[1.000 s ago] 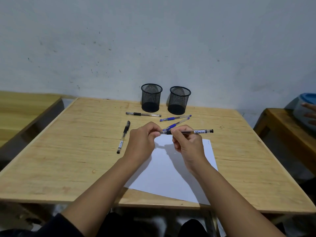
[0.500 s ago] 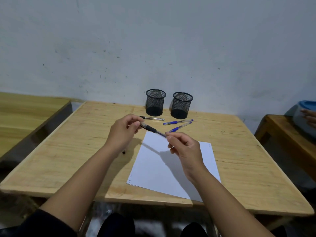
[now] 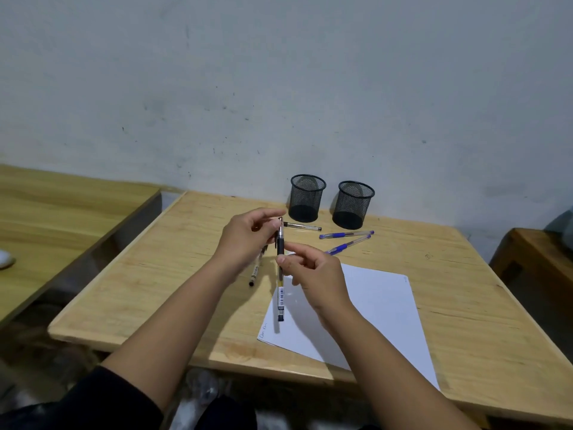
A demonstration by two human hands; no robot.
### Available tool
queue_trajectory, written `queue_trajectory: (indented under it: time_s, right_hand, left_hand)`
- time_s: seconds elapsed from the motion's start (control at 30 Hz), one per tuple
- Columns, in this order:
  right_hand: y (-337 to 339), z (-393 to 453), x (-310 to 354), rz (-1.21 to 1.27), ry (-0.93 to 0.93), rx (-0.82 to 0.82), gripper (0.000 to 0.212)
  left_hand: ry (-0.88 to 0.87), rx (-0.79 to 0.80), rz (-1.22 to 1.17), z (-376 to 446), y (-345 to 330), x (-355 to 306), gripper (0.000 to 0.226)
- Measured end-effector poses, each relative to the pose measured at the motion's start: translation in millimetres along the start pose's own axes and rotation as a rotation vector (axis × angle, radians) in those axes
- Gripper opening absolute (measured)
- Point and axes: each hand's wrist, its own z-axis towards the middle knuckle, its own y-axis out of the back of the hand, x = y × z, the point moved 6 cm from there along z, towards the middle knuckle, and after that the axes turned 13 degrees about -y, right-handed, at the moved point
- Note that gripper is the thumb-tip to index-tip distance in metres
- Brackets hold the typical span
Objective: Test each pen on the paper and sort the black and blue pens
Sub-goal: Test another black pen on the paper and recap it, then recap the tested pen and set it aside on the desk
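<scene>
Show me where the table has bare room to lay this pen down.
Bare wood lies right of the white paper sheet toward the wooden table's right edge, and left of the black pen lying by the left hand. It is crowded before the two black mesh cups, where the blue pens lie.

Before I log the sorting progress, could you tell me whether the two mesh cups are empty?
They look empty: through the left mesh cup and right mesh cup only dark bases show, no pens.

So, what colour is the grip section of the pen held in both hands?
Black, seen in the head view: the held clear pen has a black rubber grip.
</scene>
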Motion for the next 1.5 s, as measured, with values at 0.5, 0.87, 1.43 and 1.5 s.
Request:
queue_trajectory:
  time_s: [0.5,0.87,1.43,1.5]
  right_hand:
    - [-20,102,-22,-0.149,-0.174,-0.197,0.035]
    - [-27,122,-32,-0.355,-0.158,-0.200,0.040]
    - [-27,131,-20,-0.610,-0.051,-0.188,0.024]
    - [-23,136,-14,-0.737,0.010,-0.185,0.027]
  left_hand:
    - [0.094,-0.011,0.584,-2,51,101,0.021]
    - [-0.010,-0.038,0.677,-2,49,115,0.015]
    - [-0.013,0.014,0.711,7,45,118,0.019]
    - [-0.009,0.053,0.719,18,41,119,0.021]
